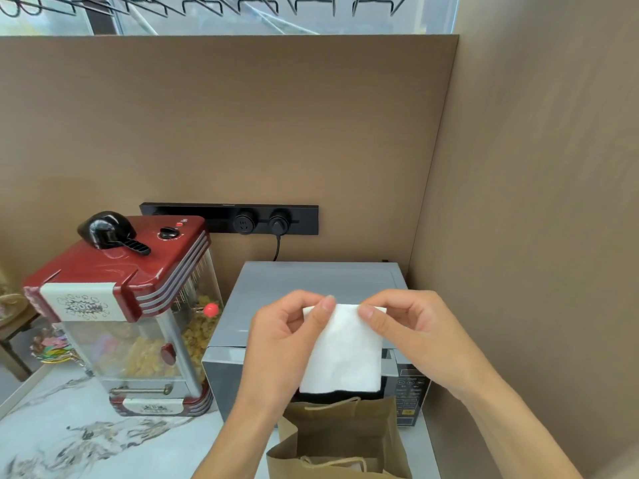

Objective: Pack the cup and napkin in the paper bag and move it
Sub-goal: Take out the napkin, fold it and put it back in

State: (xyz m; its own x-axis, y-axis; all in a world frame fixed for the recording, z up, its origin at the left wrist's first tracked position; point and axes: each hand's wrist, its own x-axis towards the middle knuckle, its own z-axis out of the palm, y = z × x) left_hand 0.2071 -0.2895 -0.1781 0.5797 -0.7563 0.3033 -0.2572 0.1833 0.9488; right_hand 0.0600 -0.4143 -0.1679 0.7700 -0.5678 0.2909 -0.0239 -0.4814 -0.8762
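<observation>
Napkin (340, 350) pinched at top corners by left hand (290, 337) and right hand (415, 335), above open paper bag (340, 440) (cup unseen); packing, moving remain.

Marbled surface (69, 440): popcorn machine (138, 326) toward left edge, microwave (304, 292) in right back corner, paper bag (339, 440) in front.

Soft white paper napkin (340, 350), matt brown paper bag (340, 440), glossy marble counter (86, 426)

Bright, even daylight from the window (221, 12) above; soft shadows, wide-angle bending at edges, slight overall softness.
</observation>
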